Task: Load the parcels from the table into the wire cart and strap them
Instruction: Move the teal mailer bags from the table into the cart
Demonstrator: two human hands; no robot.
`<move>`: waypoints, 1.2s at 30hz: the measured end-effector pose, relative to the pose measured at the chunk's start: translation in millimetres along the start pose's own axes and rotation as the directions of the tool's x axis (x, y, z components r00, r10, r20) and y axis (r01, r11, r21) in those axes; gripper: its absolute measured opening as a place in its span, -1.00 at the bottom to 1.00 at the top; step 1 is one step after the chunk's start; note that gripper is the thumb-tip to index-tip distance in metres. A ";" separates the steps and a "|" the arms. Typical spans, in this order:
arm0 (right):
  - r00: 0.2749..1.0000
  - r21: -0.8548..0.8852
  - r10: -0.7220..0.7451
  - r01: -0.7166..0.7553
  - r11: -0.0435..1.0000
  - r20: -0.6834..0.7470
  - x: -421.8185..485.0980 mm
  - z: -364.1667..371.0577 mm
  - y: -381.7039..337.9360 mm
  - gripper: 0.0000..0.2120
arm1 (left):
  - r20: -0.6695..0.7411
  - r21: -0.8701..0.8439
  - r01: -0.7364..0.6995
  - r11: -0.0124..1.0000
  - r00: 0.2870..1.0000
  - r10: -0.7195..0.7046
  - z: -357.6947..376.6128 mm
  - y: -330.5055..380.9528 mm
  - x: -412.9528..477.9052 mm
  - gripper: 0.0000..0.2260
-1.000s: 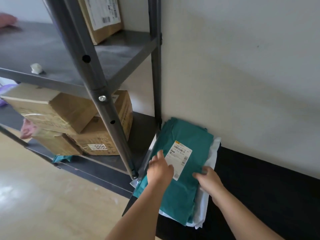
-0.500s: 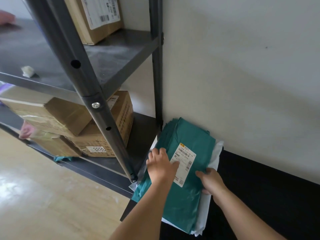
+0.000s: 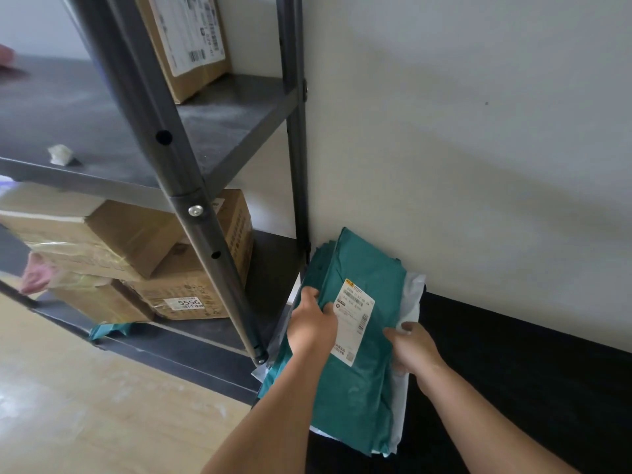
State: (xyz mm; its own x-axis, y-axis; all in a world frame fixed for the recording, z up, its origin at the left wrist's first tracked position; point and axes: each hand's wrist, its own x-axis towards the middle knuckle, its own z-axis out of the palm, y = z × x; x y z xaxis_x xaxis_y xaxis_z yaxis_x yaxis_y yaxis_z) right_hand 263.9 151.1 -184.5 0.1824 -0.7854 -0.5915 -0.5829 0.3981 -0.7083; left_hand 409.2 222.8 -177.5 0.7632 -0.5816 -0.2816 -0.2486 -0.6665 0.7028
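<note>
A stack of green plastic mailer parcels (image 3: pixel 362 388) lies on a black table (image 3: pixel 519 378) against the wall, with white mailers (image 3: pixel 412 295) underneath. The top green parcel carries a white shipping label (image 3: pixel 354 319). My left hand (image 3: pixel 313 325) grips the stack's left edge, thumb on top beside the label. My right hand (image 3: pixel 412 347) holds the right edge, fingers curled around the green and white parcels. No wire cart is in view.
A dark metal shelving unit (image 3: pixel 191 213) stands directly left of the table, its front post close to my left hand. Cardboard boxes (image 3: pixel 136 248) sit on its lower shelf, another box (image 3: pixel 188 39) on the upper one. Pale wooden floor (image 3: pixel 85 405) lies below left.
My left hand has slid from on top of the stack to its left edge and closed on it. My right hand has closed on the right edge. The view moved slightly closer.
</note>
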 end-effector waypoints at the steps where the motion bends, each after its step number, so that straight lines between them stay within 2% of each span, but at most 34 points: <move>1: 1.000 0.024 -0.009 0.010 1.000 -0.006 -4.4 -0.7 0.7 -0.52 | 0.008 -0.024 0.003 1.000 1.000 -0.003 -0.8 -0.3 -0.2 -0.77; 6: 0.996 0.108 -0.034 0.044 0.993 -0.087 -18.5 -6.2 5.7 -0.51 | -0.005 -0.137 0.003 0.991 1.000 -0.004 -1.9 0.3 -6.5 -0.78; 8: 0.996 0.268 -0.001 0.024 0.963 -0.085 -22.5 -9.7 8.2 -0.58 | -0.011 -0.192 -0.005 0.981 1.000 0.003 0.8 1.4 -9.7 -0.80; 11: 0.996 0.565 0.090 -0.069 0.822 -0.010 -31.5 -17.5 12.1 -0.72 | -0.006 -0.224 -0.058 0.973 0.998 0.058 11.2 3.7 -16.6 -0.82; 13: 0.993 0.640 0.118 -0.088 0.763 -0.004 -37.4 -23.5 16.0 -0.78 | 0.024 -0.211 -0.093 0.973 0.995 0.100 19.7 6.7 -24.0 -0.82; 17: 0.987 0.694 0.151 -0.072 0.717 -0.054 -49.9 -40.8 28.6 -0.82 | 0.111 -0.135 -0.147 0.980 0.981 0.162 36.4 17.6 -38.7 -0.82; 23: 0.967 0.755 0.216 -0.040 0.654 -0.136 -73.0 -85.1 57.2 -0.94 | 0.237 -0.024 -0.271 0.962 0.934 0.269 66.4 38.8 -70.5 -0.68; 30: 0.934 0.809 0.287 0.003 0.588 -0.213 -110.3 -141.7 108.5 -0.80 | 0.353 -0.006 -0.390 0.921 0.861 0.367 109.6 63.7 -137.4 -0.71; 36: 0.901 0.828 0.322 0.068 0.556 -0.290 -152.7 -197.6 169.7 -0.81 | 0.439 0.028 -0.460 0.888 0.803 0.402 149.8 79.4 -218.2 -0.68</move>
State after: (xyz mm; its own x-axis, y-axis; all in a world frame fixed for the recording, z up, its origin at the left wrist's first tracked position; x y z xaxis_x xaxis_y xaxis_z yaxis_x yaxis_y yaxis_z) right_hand -19.3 244.9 -138.2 -0.2523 -0.7174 -0.6494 0.3438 0.5608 -0.7532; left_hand 133.6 226.9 -158.1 0.2507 -0.9402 -0.2304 -0.5881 -0.3370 0.7352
